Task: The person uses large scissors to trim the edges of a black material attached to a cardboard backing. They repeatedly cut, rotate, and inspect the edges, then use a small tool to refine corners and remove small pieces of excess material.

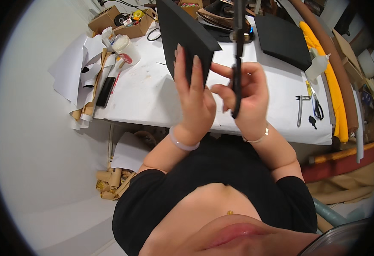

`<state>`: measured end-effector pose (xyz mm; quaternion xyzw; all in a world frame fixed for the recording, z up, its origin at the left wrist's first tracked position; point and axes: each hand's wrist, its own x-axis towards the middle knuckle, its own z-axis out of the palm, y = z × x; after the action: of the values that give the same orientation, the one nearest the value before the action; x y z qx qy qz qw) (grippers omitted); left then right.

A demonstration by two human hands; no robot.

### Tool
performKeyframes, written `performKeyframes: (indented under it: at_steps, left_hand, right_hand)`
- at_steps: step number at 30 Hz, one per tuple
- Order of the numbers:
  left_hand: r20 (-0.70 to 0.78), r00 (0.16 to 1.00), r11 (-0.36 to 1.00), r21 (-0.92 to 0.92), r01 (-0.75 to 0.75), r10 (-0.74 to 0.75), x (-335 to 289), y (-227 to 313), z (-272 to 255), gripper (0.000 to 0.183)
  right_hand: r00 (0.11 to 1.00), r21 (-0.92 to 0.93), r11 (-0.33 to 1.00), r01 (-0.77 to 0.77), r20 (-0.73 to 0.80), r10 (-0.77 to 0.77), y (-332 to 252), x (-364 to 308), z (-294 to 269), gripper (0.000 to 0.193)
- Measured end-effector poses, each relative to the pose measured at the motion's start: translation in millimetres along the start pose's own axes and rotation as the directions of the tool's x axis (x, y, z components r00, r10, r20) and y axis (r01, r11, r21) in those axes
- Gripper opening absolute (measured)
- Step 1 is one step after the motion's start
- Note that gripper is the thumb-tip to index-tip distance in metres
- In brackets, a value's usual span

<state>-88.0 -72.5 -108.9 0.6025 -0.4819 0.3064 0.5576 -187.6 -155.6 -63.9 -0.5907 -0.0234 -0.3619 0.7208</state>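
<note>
Dark scissors (237, 81), seen edge-on, stood nearest the head camera, gripped in my right hand (254, 87), blades toward the top of the view. My left hand (197, 100) held the black panel (180, 36) tilted above the bench (142, 91), fingers along its face; thumb position could not be told. My right fingertips were just beside the panel. A second black panel (281, 40) lay at right, near a white bottle (317, 67).

Left hand (196, 100) raised, fingers (180, 72) extended upward, right hand (256, 96) curled
</note>
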Motion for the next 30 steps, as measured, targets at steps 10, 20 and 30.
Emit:
performKeyframes:
  at_steps: [10,20,30]
  left_hand:
    - [0.066,0.987,0.935,-0.318,0.159,-0.145,-37.0,-66.1,-4.0,0.066]
    - [0.342,0.694,0.560,-0.416,0.716,-0.633,43.6,-239.4,35.9,0.062]
    - [0.466,0.458,0.400,-0.223,0.889,-0.757,62.6,-215.9,6.7,0.067]
  right_hand:
    - [0.990,-0.080,0.997,-0.020,-0.144,0.008,44.0,0.4,-6.0,0.039]
    - [0.989,-0.157,0.988,-0.004,-0.145,-0.019,39.7,2.1,-30.2,0.044]
    - [0.910,-0.878,0.263,0.400,0.347,-0.225,-43.7,-8.0,-141.8,0.078]
